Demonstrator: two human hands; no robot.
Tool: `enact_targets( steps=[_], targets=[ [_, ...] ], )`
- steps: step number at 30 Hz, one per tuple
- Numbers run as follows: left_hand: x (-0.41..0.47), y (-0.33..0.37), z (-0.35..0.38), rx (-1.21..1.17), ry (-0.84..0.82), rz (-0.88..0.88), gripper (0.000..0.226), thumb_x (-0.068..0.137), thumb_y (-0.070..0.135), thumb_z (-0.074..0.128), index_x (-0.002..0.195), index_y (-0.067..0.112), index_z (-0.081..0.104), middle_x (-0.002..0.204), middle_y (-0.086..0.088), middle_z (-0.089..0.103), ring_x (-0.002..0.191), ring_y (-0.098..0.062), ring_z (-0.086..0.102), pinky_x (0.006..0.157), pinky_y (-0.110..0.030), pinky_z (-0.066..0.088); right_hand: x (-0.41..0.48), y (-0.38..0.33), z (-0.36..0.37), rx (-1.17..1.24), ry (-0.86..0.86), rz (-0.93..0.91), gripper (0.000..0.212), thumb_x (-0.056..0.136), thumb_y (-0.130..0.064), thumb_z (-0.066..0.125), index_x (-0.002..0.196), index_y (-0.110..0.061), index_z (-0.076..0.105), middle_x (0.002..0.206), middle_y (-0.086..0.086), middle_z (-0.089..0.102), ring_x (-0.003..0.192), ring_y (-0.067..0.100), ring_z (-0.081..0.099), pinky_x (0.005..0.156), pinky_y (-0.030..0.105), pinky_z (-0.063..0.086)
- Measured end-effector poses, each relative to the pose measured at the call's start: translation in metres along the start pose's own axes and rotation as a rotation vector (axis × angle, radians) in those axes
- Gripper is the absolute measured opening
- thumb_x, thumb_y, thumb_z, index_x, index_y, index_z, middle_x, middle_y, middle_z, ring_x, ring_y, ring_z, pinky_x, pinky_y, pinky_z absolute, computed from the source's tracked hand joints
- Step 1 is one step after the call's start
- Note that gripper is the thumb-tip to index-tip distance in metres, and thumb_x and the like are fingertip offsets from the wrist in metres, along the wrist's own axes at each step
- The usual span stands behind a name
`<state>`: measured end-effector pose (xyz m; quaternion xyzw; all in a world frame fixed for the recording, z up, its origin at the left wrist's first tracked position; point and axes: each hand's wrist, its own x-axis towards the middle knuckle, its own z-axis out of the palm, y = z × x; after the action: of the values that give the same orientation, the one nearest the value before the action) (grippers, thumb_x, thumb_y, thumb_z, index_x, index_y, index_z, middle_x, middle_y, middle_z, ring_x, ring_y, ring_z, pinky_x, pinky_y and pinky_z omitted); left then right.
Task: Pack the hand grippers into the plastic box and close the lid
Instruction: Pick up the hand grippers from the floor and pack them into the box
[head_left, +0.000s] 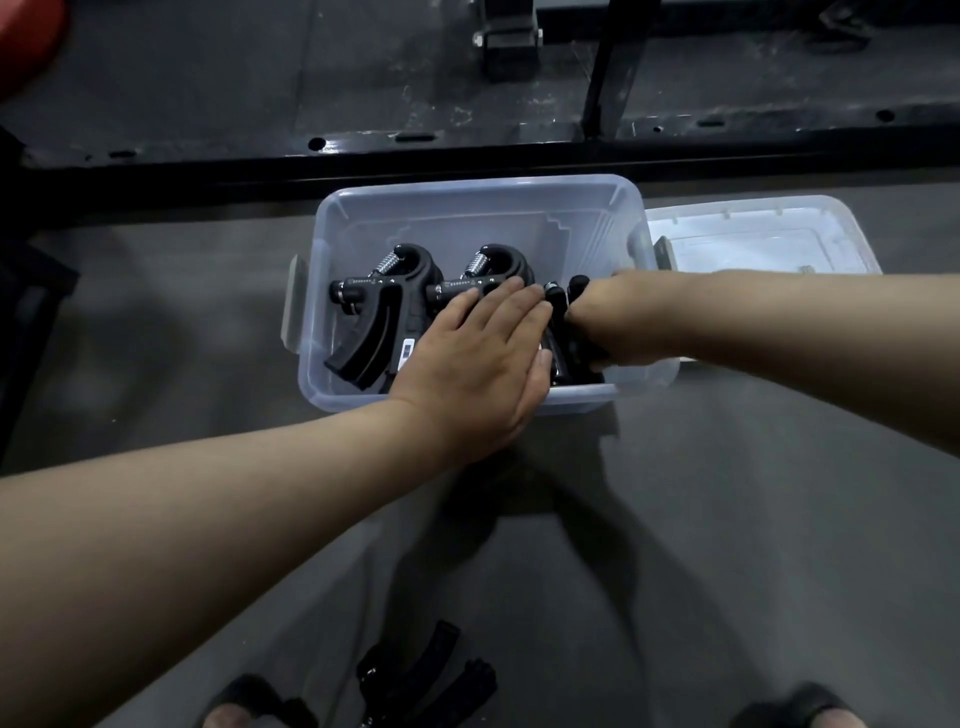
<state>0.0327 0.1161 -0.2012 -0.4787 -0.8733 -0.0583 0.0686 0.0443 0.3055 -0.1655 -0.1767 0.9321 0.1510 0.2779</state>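
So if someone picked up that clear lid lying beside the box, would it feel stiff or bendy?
Probably light and a little bendy: the lid looks like thin see-through plastic. Its raised rim likely keeps it from flopping. Lying flat on the floor beside the box, it should slide rather than roll or tip.

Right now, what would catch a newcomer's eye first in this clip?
Two bare hands meet over the clear plastic box at centre: the left hand lies flat on a hand gripper, and the right hand grips another at the box's right end. The lid lies on the floor to the right, and more black grippers wait near the feet.
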Motion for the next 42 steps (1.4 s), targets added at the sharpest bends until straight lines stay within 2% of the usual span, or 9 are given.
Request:
enact_targets(
  steps=[4,7,10,17,22,30,34,38,42],
  targets=[
    [-0.001,0.001,0.0,0.004,0.0,-0.002,0.056,0.096,0.036,0.031,0.137,0.005,0.052,0.146,-0.011,0.049,0.138,-0.027,0.041,0.112,-0.047,0.033,-0.001,-0.015,0.009,-0.087,0.07,-0.045,0.031,0.093,-0.016,0.05,0.122,-0.007,0.056,0.112,0.011,0.064,0.1,0.032,0.065,0.083,0.037,0.052],
    [-0.001,0.002,-0.001,0.001,0.008,-0.011,0.055,0.096,0.036,0.031,0.137,0.006,0.053,0.145,-0.011,0.049,0.138,-0.026,0.042,0.112,-0.046,0.033,0.001,-0.014,0.005,-0.102,0.072,-0.074,0.039,0.094,-0.021,0.05,0.131,-0.009,0.051,0.117,0.009,0.063,0.103,0.033,0.065,0.082,0.037,0.05],
    [0.0,0.002,-0.002,-0.003,0.003,-0.012,0.055,0.096,0.036,0.032,0.136,0.006,0.053,0.145,-0.011,0.05,0.137,-0.026,0.043,0.112,-0.047,0.033,0.003,-0.008,0.005,-0.078,0.041,-0.068,0.039,0.089,-0.03,0.059,0.123,-0.012,0.055,0.114,0.006,0.064,0.102,0.029,0.065,0.083,0.035,0.051],
    [0.0,0.001,0.0,-0.009,0.009,-0.009,0.056,0.096,0.037,0.03,0.137,0.005,0.052,0.145,-0.011,0.049,0.138,-0.027,0.041,0.112,-0.047,0.032,0.006,-0.013,0.013,0.006,0.161,0.094,0.03,0.094,-0.03,0.048,0.117,-0.011,0.051,0.111,0.005,0.063,0.103,0.028,0.063,0.08,0.035,0.047],
    [0.0,0.001,0.0,-0.007,-0.007,-0.005,0.057,0.096,0.036,0.03,0.138,0.005,0.051,0.146,-0.012,0.048,0.139,-0.027,0.04,0.113,-0.047,0.031,0.016,-0.012,0.006,0.094,0.022,0.179,0.034,0.089,-0.025,0.059,0.122,-0.017,0.053,0.116,0.002,0.059,0.109,0.024,0.058,0.078,0.036,0.05],
    [-0.001,0.002,-0.002,-0.01,-0.019,-0.009,0.057,0.097,0.037,0.029,0.139,0.006,0.05,0.147,-0.011,0.047,0.14,-0.026,0.039,0.113,-0.046,0.03,0.023,-0.015,0.017,0.077,0.081,0.179,0.028,0.094,-0.034,0.049,0.116,-0.02,0.058,0.116,0.0,0.064,0.111,0.025,0.06,0.083,0.033,0.037],
    [-0.001,0.001,-0.001,0.004,-0.005,-0.006,0.056,0.096,0.037,0.03,0.138,0.005,0.051,0.146,-0.012,0.048,0.139,-0.028,0.04,0.112,-0.047,0.032,0.038,0.008,0.005,0.155,0.088,0.251,0.022,0.091,-0.027,0.057,0.107,-0.012,0.06,0.109,0.011,0.064,0.099,0.032,0.063,0.077,0.033,0.05],
    [0.0,0.001,0.0,-0.001,-0.001,0.009,0.055,0.097,0.036,0.032,0.137,0.004,0.052,0.145,-0.013,0.049,0.137,-0.029,0.042,0.111,-0.048,0.034,0.045,0.022,0.005,0.057,0.106,0.199,0.031,0.092,-0.024,0.054,0.122,-0.017,0.052,0.123,0.011,0.055,0.116,0.035,0.05,0.094,0.042,0.041],
    [-0.001,0.001,0.001,-0.002,0.011,0.004,0.056,0.097,0.036,0.031,0.136,0.005,0.053,0.145,-0.012,0.05,0.137,-0.027,0.043,0.111,-0.047,0.034,0.06,0.024,0.0,-0.055,-0.004,0.148,0.017,0.093,-0.027,0.051,0.106,-0.025,0.062,0.118,0.001,0.064,0.115,0.027,0.053,0.096,0.037,0.037]
  ],
)
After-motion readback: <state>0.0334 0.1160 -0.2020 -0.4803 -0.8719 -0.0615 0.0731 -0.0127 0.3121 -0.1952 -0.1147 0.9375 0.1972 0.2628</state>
